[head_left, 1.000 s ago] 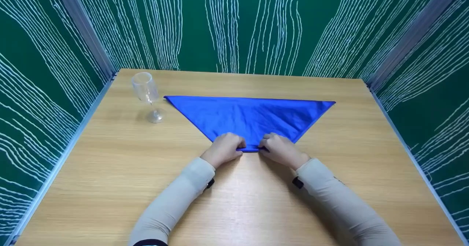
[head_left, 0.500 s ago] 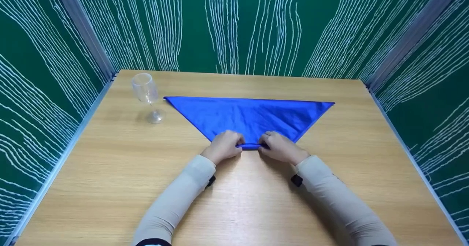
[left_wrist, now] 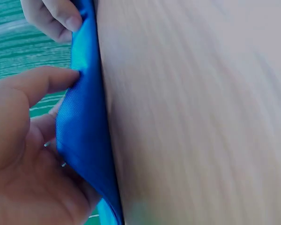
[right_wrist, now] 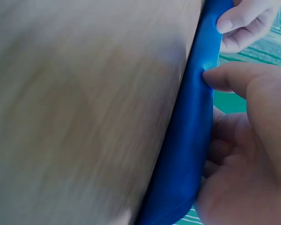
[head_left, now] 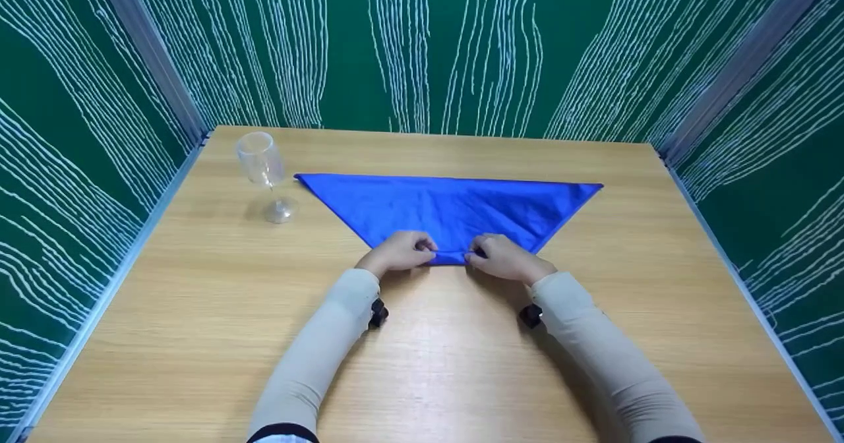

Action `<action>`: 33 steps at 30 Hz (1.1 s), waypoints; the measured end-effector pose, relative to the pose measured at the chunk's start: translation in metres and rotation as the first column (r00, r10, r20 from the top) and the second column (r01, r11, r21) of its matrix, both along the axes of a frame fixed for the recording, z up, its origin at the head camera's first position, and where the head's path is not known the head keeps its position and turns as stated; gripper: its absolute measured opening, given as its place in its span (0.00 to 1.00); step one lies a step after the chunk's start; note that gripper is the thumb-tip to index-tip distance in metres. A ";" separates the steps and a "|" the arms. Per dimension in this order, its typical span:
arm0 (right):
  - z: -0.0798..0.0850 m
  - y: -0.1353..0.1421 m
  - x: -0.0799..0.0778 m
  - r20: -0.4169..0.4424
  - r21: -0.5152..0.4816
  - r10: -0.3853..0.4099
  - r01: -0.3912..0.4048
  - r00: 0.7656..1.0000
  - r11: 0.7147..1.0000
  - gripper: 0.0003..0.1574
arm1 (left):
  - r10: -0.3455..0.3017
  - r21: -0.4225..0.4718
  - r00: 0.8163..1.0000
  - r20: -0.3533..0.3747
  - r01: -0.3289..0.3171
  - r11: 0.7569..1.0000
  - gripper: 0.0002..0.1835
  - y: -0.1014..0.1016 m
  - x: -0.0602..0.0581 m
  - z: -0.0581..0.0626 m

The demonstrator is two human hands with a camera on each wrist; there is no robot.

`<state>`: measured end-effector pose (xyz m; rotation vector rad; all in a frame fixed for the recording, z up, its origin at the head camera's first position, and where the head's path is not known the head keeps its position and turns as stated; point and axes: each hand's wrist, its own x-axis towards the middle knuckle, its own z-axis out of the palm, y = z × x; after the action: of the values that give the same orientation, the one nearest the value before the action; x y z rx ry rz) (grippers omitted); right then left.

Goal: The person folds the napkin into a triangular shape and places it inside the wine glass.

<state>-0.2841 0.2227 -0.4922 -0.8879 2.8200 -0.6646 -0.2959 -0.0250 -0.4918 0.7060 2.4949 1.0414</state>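
A blue cloth [head_left: 448, 209] lies on the wooden table, its long edge at the back and its narrower, folded-over edge toward the person. My left hand [head_left: 399, 250] pinches that near fold at its left part, thumb in front and fingers behind. At the right part of the same fold, my right hand [head_left: 504, 257] pinches the cloth with thumb and curled fingers. Both wrist views show the thumbs pressing on the fold of the blue cloth [left_wrist: 86, 117], with a short stretch of fabric between the two hands. The other fingers are partly hidden behind the cloth.
To the left of the cloth stands a clear stemmed glass [head_left: 262, 166], upright near the back left of the table [head_left: 198, 311]. Green walls [head_left: 461, 47] with white wavy lines enclose the table at the back and both sides.
Both hands have moved slightly away from the person, carrying the cloth's near edge a little farther back. The left hand's fingers have shifted on the fold. The glass has stayed in place.
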 end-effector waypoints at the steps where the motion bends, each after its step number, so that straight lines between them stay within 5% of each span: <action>1: 0.000 0.000 -0.001 0.017 0.000 -0.003 0.003 1.000 1.000 0.12 | -0.005 0.007 1.000 0.009 0.005 1.000 0.11 -0.001 -0.001 0.000; 11: 0.001 0.001 -0.007 0.133 -0.044 -0.043 0.049 0.990 0.998 0.09 | 0.056 0.058 0.998 0.033 -0.057 0.997 0.07 -0.001 -0.007 -0.002; 22: -0.009 -0.003 -0.006 -0.105 -0.103 -0.020 0.009 0.994 0.995 0.04 | 0.183 0.037 0.983 0.019 -0.183 0.982 0.03 0.006 -0.006 -0.003; 33: -0.007 0.002 -0.003 -0.163 -0.097 0.064 -0.081 0.985 0.992 0.03 | 0.125 -0.032 0.990 -0.061 -0.127 0.991 0.03 0.007 -0.001 0.000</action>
<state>-0.2870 0.2250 -0.4991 -1.1030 2.8973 -0.7678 -0.2971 -0.0179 -0.4918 0.5833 2.6317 1.0292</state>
